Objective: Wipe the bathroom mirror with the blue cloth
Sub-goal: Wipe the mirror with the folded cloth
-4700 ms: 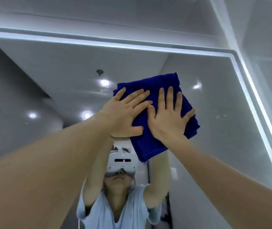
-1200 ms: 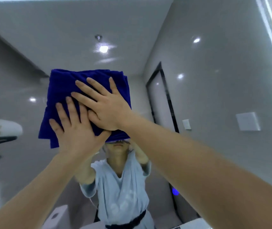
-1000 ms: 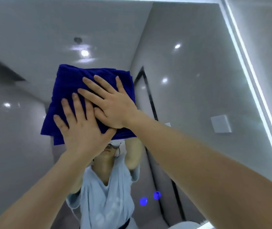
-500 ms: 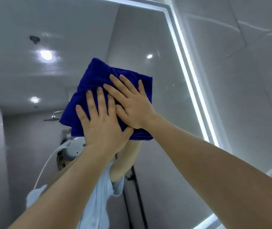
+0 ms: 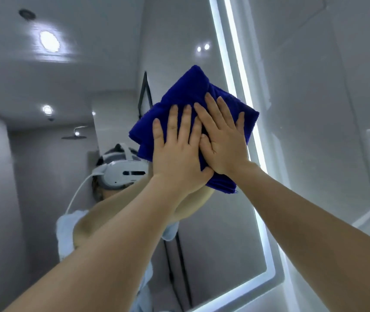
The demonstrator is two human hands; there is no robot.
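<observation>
A folded blue cloth (image 5: 186,102) is pressed flat against the bathroom mirror (image 5: 78,91), close to the mirror's lit right edge. My left hand (image 5: 177,154) lies flat on the cloth's lower left part, fingers spread and pointing up. My right hand (image 5: 222,140) lies flat beside it on the right, its fingers slightly overlapping the left hand. Both palms push the cloth against the glass. The cloth's right corner reaches over the light strip.
A bright light strip (image 5: 231,70) runs down the mirror's right side and turns along the bottom edge (image 5: 235,296). A grey tiled wall (image 5: 325,109) stands to the right. The mirror reflects a person with a white headset (image 5: 123,172), ceiling lights and a black-framed door.
Both hands have slid the cloth to the right along the glass, from the mirror's middle to its lit right edge. The view has turned right with them.
</observation>
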